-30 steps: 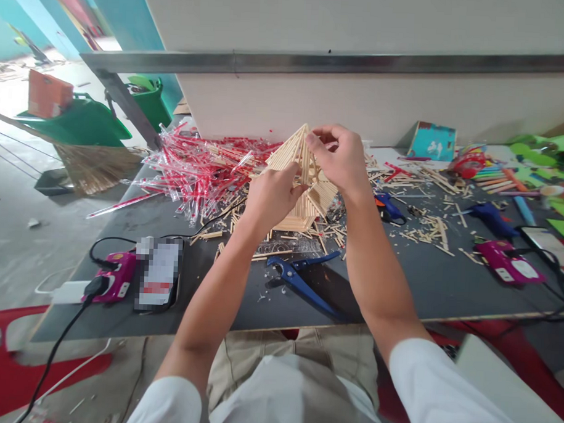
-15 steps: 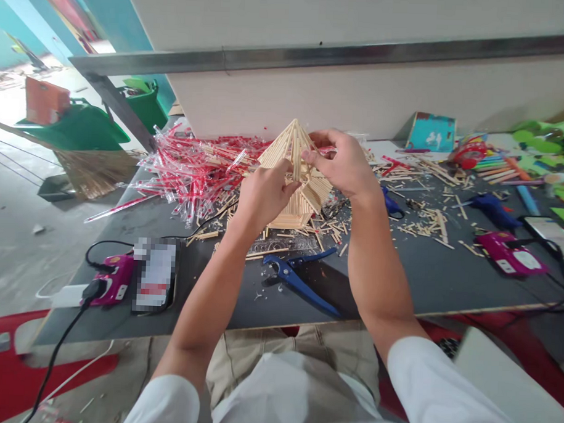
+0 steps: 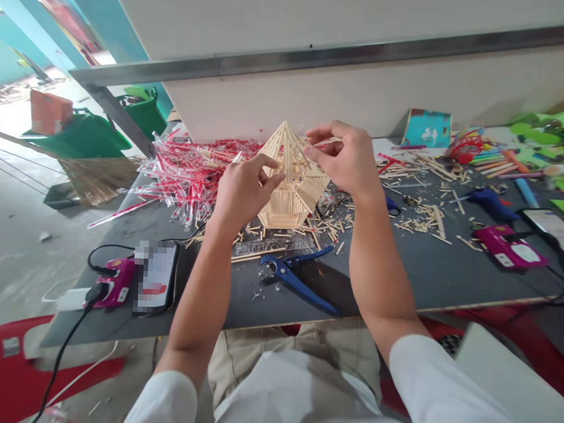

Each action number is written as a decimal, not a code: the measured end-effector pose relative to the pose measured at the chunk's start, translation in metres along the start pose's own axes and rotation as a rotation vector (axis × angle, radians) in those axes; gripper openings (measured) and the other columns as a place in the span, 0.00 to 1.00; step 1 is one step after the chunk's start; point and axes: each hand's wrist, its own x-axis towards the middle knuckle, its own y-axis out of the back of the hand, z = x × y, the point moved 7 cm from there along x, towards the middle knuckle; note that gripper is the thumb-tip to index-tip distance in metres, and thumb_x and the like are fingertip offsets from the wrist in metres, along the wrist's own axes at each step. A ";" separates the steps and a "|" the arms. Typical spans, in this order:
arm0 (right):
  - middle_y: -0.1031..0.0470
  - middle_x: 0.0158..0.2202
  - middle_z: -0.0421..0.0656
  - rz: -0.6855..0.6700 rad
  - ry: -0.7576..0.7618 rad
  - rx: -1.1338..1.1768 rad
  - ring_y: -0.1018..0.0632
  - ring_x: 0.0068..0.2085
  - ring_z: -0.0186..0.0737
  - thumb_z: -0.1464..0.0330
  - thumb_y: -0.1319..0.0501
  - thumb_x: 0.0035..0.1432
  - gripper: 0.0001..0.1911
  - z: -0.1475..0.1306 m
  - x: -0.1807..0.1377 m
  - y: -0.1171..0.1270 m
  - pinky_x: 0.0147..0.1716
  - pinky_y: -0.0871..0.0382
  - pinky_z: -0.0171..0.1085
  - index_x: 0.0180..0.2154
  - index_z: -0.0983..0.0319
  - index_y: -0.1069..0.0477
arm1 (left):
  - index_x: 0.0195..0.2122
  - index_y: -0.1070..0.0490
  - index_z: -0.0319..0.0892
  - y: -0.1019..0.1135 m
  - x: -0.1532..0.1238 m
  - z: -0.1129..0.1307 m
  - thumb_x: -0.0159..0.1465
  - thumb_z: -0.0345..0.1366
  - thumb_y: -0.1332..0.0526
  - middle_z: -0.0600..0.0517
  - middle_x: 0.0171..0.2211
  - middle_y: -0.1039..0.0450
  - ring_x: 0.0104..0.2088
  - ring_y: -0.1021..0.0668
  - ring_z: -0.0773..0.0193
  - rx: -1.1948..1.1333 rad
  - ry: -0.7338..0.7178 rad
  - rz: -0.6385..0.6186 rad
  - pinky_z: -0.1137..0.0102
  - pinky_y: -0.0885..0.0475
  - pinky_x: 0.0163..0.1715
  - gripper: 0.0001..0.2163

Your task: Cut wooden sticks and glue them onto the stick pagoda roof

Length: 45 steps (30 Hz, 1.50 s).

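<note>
A small house-like model [image 3: 289,202] made of thin wooden sticks, with a pointed roof [image 3: 284,137], stands upright on the dark table in front of me. At its left side is my left hand [image 3: 243,188], fingers curved and a little apart, overlapping the model's left part in view; whether it touches the sticks I cannot tell. My right hand [image 3: 349,155] hovers by the right of the roof, thumb and forefinger apart, with nothing clearly seen between them. Blue-handled cutters [image 3: 302,286] lie nearer to me, below the model. A clear ruler [image 3: 274,246] lies between the two.
Red and clear plastic wrappers [image 3: 186,177] pile up at left. Cut stick pieces [image 3: 424,222] scatter across the table [image 3: 428,272]. A phone [image 3: 156,275] and a purple power adapter [image 3: 117,283] sit at front left. Blue glue guns and another purple adapter [image 3: 509,247] lie at right.
Both hands have drawn apart from the model, the left toward the left and the right slightly away from the roof. More of the model's front shows now. The view has shifted slightly.
</note>
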 end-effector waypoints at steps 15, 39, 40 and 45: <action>0.28 0.45 0.45 0.036 0.150 -0.166 0.26 0.44 0.41 0.66 0.41 0.70 0.08 -0.011 -0.001 -0.036 0.48 0.30 0.42 0.41 0.57 0.23 | 0.39 0.19 0.43 0.024 0.002 -0.025 0.63 0.41 0.34 0.54 0.24 0.24 0.26 0.24 0.65 -0.091 0.050 0.102 0.66 0.28 0.36 0.09; 0.33 0.36 0.39 0.282 0.012 0.177 0.33 0.24 0.35 0.49 0.52 0.73 0.17 -0.034 -0.016 0.044 0.22 0.35 0.36 0.37 0.53 0.43 | 0.40 0.18 0.43 0.042 0.000 -0.059 0.64 0.41 0.34 0.54 0.24 0.25 0.28 0.24 0.65 -0.038 0.098 0.068 0.67 0.29 0.37 0.09; 0.34 0.33 0.39 0.289 0.002 0.139 0.33 0.24 0.36 0.47 0.53 0.73 0.19 -0.036 -0.017 0.049 0.22 0.34 0.37 0.36 0.53 0.44 | 0.40 0.18 0.43 0.043 0.000 -0.061 0.64 0.42 0.34 0.54 0.24 0.25 0.29 0.24 0.65 -0.033 0.102 0.060 0.67 0.29 0.38 0.10; 0.28 0.30 0.40 0.067 0.023 -0.039 0.26 0.26 0.39 0.48 0.42 0.69 0.17 -0.052 -0.019 0.049 0.25 0.32 0.41 0.36 0.52 0.34 | 0.39 0.19 0.44 0.048 -0.002 -0.070 0.64 0.43 0.34 0.52 0.25 0.25 0.32 0.23 0.62 -0.026 0.118 0.035 0.65 0.29 0.40 0.09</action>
